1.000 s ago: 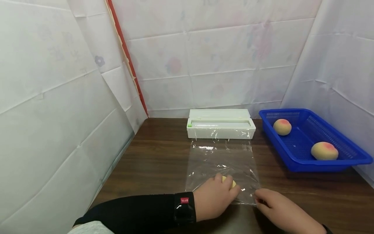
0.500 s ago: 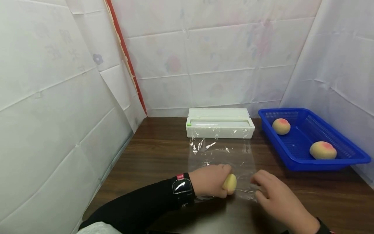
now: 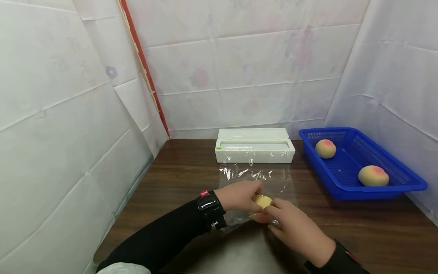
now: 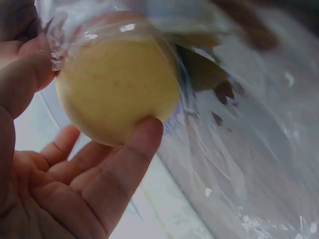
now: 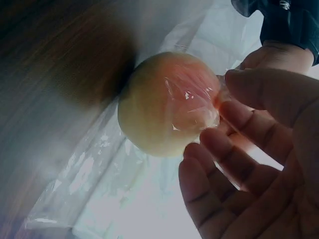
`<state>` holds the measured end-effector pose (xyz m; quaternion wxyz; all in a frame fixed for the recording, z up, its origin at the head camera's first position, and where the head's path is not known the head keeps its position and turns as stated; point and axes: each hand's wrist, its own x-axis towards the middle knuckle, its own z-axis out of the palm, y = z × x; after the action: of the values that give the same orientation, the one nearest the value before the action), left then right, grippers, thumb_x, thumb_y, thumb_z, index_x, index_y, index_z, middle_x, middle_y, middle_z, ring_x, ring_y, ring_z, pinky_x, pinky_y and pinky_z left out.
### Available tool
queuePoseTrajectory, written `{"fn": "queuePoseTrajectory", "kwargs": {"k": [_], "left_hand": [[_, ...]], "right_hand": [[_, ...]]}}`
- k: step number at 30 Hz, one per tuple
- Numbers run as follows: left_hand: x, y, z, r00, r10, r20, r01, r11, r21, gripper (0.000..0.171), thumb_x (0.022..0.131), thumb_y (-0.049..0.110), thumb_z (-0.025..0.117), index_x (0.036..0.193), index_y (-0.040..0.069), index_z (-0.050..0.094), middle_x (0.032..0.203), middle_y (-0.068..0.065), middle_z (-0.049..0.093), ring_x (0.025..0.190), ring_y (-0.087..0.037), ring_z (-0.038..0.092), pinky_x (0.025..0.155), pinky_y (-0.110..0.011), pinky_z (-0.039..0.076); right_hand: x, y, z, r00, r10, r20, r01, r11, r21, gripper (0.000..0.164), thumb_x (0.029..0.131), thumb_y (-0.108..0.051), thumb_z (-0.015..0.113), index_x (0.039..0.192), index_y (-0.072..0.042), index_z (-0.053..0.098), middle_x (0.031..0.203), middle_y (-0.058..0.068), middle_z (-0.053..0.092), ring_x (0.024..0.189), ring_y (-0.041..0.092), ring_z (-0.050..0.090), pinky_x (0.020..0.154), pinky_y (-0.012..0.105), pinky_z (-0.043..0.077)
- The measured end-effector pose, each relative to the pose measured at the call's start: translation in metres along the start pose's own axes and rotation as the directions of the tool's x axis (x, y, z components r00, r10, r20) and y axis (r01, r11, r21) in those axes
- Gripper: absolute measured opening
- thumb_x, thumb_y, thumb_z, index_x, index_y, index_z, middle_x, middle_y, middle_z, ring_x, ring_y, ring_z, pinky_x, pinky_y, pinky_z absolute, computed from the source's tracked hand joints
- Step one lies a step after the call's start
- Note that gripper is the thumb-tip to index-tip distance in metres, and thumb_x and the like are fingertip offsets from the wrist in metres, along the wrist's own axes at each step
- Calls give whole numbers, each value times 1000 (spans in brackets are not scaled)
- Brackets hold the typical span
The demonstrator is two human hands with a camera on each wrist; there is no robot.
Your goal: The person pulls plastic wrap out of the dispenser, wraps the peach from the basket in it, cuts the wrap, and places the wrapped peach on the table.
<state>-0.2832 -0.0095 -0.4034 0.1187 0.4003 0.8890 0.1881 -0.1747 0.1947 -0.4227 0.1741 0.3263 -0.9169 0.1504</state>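
Observation:
A yellow peach (image 3: 262, 200) with a pink blush is between the two hands, low in the middle of the head view. My left hand (image 3: 238, 196) holds it, fingertips on its yellow side in the left wrist view. Clear cling film (image 3: 236, 174) runs from the white dispenser box (image 3: 254, 156) to the peach. Part of the film lies over the pink side of the peach (image 5: 172, 102) in the right wrist view. There my right hand (image 5: 259, 149) pinches the film against the fruit between thumb and index finger, the other fingers loosely bent beside it.
A blue plastic basket (image 3: 337, 186) stands at the right with two more peaches, a smaller-looking peach (image 3: 325, 148) at the back and another peach (image 3: 373, 176) nearer. The box lid (image 3: 253, 133) is up. White sheeting (image 3: 253, 76) walls the brown table (image 3: 178, 171).
The left hand has turned the peach and lifted it off its earlier spot. The right hand has moved left from the film's corner to the peach, bringing film with it.

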Motion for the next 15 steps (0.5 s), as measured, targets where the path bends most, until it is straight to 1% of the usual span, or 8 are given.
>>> {"fn": "queuePoseTrajectory", "kwargs": {"k": [2, 4, 6, 11, 13, 15], "left_hand": [[-2, -4, -2, 1000, -29, -9, 29, 999, -17, 31, 90, 34, 85, 106, 21, 62, 95, 12, 64, 78, -4, 59, 66, -19, 51], [-3, -7, -3, 1000, -29, -5, 29, 999, -32, 26, 93, 34, 84, 103, 22, 63, 94, 12, 64, 77, -4, 58, 65, -20, 51], [-3, -9, -5, 1000, -15, -4, 15, 999, -34, 21, 95, 34, 81, 103, 22, 66, 94, 12, 65, 78, -4, 58, 66, -20, 51], [-2, -11, -7, 999, 35, -7, -36, 999, -10, 10, 101, 31, 74, 106, 23, 71, 97, 13, 69, 82, -3, 61, 68, -19, 52], [-2, -10, -7, 999, 40, -11, -40, 999, 0, 10, 103, 32, 71, 108, 23, 72, 101, 13, 72, 85, -1, 62, 71, -19, 53], [-4, -7, -7, 1000, 27, -8, -26, 999, 29, 17, 103, 38, 71, 111, 23, 73, 103, 13, 72, 86, -1, 63, 72, -20, 53]], "right_hand": [[5, 1, 3, 1000, 22, -2, -22, 1000, 2, 33, 77, -10, 93, 100, -22, 72, 90, -11, 54, 82, 6, 50, 69, 26, 45], [10, 3, 5, 999, 37, -11, -37, 999, -5, 31, 78, -12, 93, 95, -21, 69, 88, -10, 53, 79, 5, 48, 67, 25, 45], [15, 5, 6, 998, 53, -18, -53, 998, -18, 31, 79, -14, 94, 91, -21, 66, 85, -9, 52, 76, 5, 46, 66, 24, 43], [24, 11, 11, 995, 96, -12, -96, 995, -7, 32, 80, -16, 94, 92, -20, 65, 86, -8, 52, 75, 4, 45, 64, 24, 43], [27, 14, 12, 994, 110, -16, -109, 994, 12, 32, 79, -15, 94, 90, -20, 65, 85, -8, 52, 74, 3, 45, 64, 23, 44], [29, 17, 13, 993, 113, -23, -112, 993, 35, 30, 79, -13, 94, 89, -20, 66, 84, -8, 53, 74, 2, 47, 65, 23, 46]]}}
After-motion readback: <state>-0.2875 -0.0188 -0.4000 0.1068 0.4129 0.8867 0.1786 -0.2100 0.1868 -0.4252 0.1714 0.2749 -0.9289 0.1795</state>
